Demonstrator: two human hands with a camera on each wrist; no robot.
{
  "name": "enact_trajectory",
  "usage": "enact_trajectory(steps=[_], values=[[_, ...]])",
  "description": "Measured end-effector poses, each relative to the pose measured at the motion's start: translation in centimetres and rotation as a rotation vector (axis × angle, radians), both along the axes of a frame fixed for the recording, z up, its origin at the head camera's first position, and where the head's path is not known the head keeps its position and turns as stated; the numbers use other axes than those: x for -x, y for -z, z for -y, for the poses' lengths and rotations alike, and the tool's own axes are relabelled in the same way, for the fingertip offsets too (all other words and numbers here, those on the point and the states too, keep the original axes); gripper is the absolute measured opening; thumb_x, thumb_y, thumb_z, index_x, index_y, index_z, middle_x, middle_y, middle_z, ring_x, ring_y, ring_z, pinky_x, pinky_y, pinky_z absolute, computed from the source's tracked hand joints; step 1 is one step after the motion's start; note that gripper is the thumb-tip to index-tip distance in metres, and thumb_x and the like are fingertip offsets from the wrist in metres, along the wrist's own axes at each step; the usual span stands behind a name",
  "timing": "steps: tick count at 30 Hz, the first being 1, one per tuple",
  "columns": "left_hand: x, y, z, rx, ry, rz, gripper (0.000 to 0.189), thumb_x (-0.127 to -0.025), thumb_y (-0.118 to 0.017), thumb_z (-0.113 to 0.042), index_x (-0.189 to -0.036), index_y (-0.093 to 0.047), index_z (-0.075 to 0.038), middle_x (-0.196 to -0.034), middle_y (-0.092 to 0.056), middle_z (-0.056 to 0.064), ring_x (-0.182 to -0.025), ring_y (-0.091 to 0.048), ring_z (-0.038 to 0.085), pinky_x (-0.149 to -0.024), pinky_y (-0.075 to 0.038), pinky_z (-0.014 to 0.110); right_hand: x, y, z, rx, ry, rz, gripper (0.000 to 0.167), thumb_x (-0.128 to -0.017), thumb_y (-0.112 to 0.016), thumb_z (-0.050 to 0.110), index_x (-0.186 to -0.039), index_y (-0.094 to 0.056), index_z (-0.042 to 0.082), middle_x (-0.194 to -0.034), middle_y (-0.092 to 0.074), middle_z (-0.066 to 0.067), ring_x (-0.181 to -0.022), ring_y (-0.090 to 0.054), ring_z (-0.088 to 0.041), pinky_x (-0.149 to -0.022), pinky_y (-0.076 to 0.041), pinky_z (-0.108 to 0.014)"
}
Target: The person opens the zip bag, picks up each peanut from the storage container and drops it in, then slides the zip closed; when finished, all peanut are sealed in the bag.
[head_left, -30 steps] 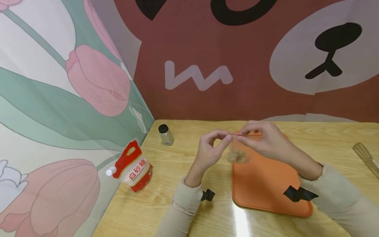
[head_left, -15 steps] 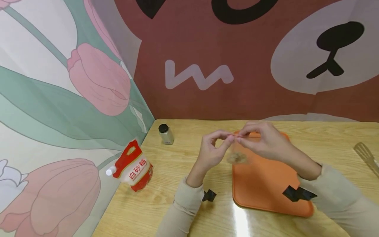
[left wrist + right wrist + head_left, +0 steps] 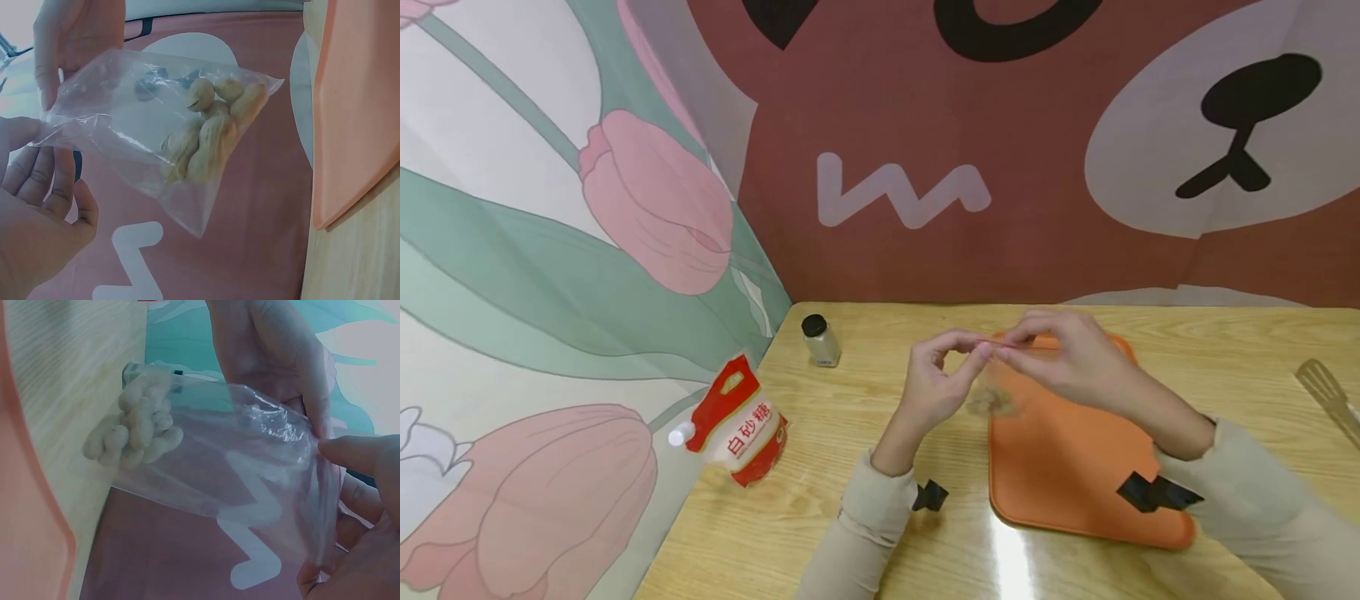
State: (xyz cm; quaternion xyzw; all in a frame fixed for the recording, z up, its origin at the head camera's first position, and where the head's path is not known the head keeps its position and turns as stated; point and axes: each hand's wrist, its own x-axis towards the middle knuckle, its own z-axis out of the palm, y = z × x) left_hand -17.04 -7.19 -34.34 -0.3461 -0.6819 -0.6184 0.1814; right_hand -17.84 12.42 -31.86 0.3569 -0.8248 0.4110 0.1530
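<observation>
A clear plastic zip bag (image 3: pixel 125 106) with a thin red line along its top edge hangs in the air, several unshelled peanuts (image 3: pixel 209 137) gathered at its bottom. My left hand (image 3: pixel 942 375) pinches one part of that top edge between thumb and forefinger. Right beside it, my right hand (image 3: pixel 1071 354) pinches the same edge, the two sets of fingertips nearly meeting. In the right wrist view the peanuts (image 3: pixel 137 422) lie bunched in the far end of the bag. Below the hands lies an orange tray (image 3: pixel 1075 483), partly covered by the right hand and forearm.
A red and white sugar pouch (image 3: pixel 748 433) with a white cap stands at the table's left side. Behind it is a small black-lidded jar (image 3: pixel 822 342). A slotted spatula (image 3: pixel 1326 392) lies at the right edge. Printed cloths (image 3: pixel 880 267) hang behind and at left.
The bag's lower end with the peanuts has swung slightly to the left. Both hands keep their pinch on the top edge, almost unmoved.
</observation>
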Motion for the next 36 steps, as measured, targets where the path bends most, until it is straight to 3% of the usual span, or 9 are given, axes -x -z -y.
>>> enact_trajectory(steps=[10, 17, 25, 36], values=[[0.0, 0.0, 0.1, -0.012, 0.002, 0.002, 0.008, -0.090, -0.061, 0.015, -0.092, -0.069, 0.014, -0.083, -0.068, 0.027, -0.080, -0.063, 0.016, -0.077, -0.054, 0.034, 0.0, 0.0, -0.6, 0.030, -0.043, -0.034, 0.009, -0.086, -0.077, 0.003, -0.090, -0.078, 0.011, -0.084, -0.069, 0.011, -0.082, -0.062, -0.008, -0.075, -0.049, -0.028], [0.1, 0.0, 0.2, -0.023, -0.002, -0.008, 0.008, -0.089, -0.061, 0.017, -0.092, -0.069, 0.015, -0.082, -0.068, 0.028, -0.079, -0.063, 0.019, -0.077, -0.053, 0.034, -0.2, 0.1, -0.8, 0.020, 0.037, -0.016, 0.010, -0.085, -0.078, 0.005, -0.088, -0.077, 0.014, -0.086, -0.068, 0.011, -0.082, -0.061, -0.007, -0.078, -0.048, -0.033], [0.1, -0.1, 0.3, -0.034, 0.001, 0.000, 0.008, -0.089, -0.061, 0.016, -0.092, -0.069, 0.015, -0.083, -0.068, 0.028, -0.078, -0.064, 0.016, -0.076, -0.054, 0.034, -0.2, 0.1, -1.0, 0.033, 0.021, -0.047, 0.017, -0.085, -0.076, -0.001, -0.086, -0.075, 0.015, -0.083, -0.066, 0.011, -0.081, -0.056, -0.009, -0.075, -0.045, -0.026], [0.1, -0.2, 0.4, -0.058, -0.023, 0.009, 0.006, -0.088, -0.063, 0.016, -0.091, -0.068, 0.017, -0.084, -0.068, 0.029, -0.078, -0.061, 0.011, -0.073, -0.052, 0.030, -0.4, 0.2, -1.2, 0.035, 0.060, -0.071, 0.014, -0.084, -0.077, -0.002, -0.088, -0.075, 0.011, -0.083, -0.067, 0.010, -0.081, -0.057, -0.008, -0.075, -0.045, -0.025]])
